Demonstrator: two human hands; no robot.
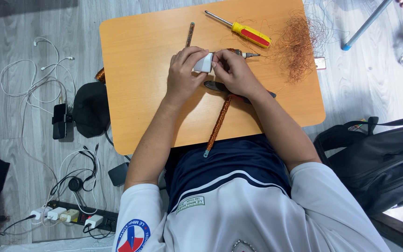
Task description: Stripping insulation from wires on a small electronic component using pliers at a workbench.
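White block (204, 62) sits mid-table on the orange table (136, 70), pinched between both hands. Left hand (184, 74) fingers curl closed over its left side; right hand (235, 72) fingertips grip its right edge. Yellow screwdriver (243, 30) lies far right, beside a copper wire tangle (299, 46).

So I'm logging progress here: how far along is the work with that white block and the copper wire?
Already wound: two wire-wrapped strips lie on the table. In hand: both the left hand and right hand grip a small white block. Left: a loose tangle of copper wire; the yellow screwdriver lies unused.
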